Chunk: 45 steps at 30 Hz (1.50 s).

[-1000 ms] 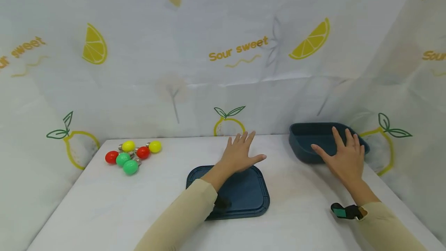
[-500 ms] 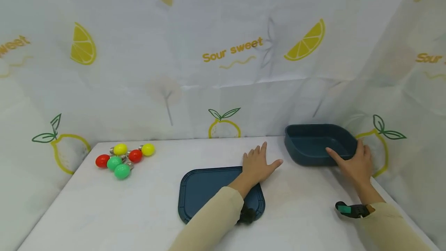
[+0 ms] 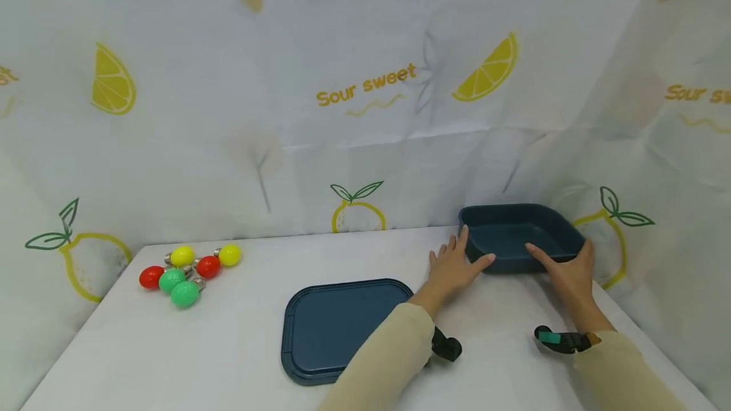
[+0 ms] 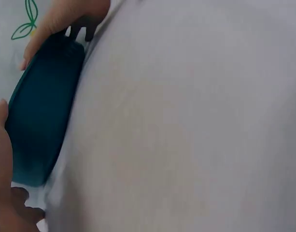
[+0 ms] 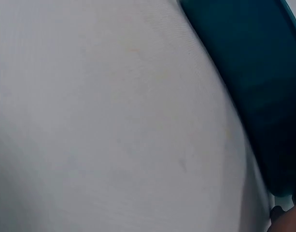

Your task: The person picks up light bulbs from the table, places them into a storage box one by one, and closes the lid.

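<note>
A deep, dark blue plastic box (image 3: 514,259) with rounded corners stands open-topped at the back right of the white table. My right hand (image 3: 573,276) grips its right end, thumb at the near rim and fingers round the corner; the right wrist view catches only a bit of this hand at the lower right. At the box's left end is my left hand (image 3: 454,268), its fingers extended along the side and its thumb spread before the front wall. In the left wrist view both hands flank the box (image 4: 44,111).
A flat dark blue lid (image 3: 342,328) with a grooved rim lies mid-table, partly covered by the left sleeve (image 3: 385,360). Several red, green and yellow bulbs (image 3: 185,294) with metal bases lie at the back left. A white lemon-print curtain (image 3: 285,113) hangs behind the table.
My left hand has moved right, from over the lid to the box's left end. The right hand has come down from above the box to its right end. The view has turned slightly right.
</note>
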{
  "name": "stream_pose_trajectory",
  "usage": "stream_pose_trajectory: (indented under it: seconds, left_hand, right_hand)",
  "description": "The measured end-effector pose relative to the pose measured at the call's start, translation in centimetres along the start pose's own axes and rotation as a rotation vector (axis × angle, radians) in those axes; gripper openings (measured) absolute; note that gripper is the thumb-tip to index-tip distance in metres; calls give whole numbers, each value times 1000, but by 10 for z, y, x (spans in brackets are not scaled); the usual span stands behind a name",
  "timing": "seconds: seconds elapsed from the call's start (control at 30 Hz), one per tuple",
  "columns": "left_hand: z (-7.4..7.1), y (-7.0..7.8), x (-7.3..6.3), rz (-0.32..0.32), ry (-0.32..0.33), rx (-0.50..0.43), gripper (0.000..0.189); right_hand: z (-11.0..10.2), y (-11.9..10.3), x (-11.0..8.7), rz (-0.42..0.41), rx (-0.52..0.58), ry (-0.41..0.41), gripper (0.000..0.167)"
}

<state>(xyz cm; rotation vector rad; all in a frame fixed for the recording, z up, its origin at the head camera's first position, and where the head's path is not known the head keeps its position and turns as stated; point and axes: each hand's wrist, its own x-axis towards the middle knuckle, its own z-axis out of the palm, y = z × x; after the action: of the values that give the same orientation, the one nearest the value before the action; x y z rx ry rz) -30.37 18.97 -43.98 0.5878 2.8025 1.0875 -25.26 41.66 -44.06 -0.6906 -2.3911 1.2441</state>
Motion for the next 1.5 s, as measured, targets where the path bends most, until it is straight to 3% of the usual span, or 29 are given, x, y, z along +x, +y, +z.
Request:
stream_pose_trajectory:
  seconds: [0.17,0.23,0.33,0.47,0.6,0.73,0.9,1.07,1.27,1.5]
  left_hand:
    - [17,3,3,19,142,-159,75]
    - [18,2,6,35,200,-218,68]
    - [14,-2,11,50,234,-256,61]
    - [8,-5,13,47,191,-237,64]
    - [-1,-11,13,32,165,-222,67]
    - [-9,-18,11,19,146,-202,69]
    - [-19,-21,6,19,85,-175,69]
    - [-31,-24,1,-17,45,-207,70]
    - [-37,-43,-6,-47,12,-261,74]
    - [-53,-49,-15,-55,-38,-342,76]
  right_hand:
    - [-1,0,-6,17,-14,16,122]
    - [1,-2,-6,21,-19,5,123]
    - [4,-6,-6,21,-35,-24,124]
    - [2,-7,-6,9,-79,-40,123]
    - [0,-10,-2,-74,-182,-84,121]
    - [2,-11,2,-141,-175,-150,120]
    - [9,-7,-4,-136,-110,-131,116]
    - [16,-9,-15,-118,-115,-100,117]
    - [25,-16,-25,-108,-150,-131,116]
    - [29,-26,-28,-115,-171,-177,117]
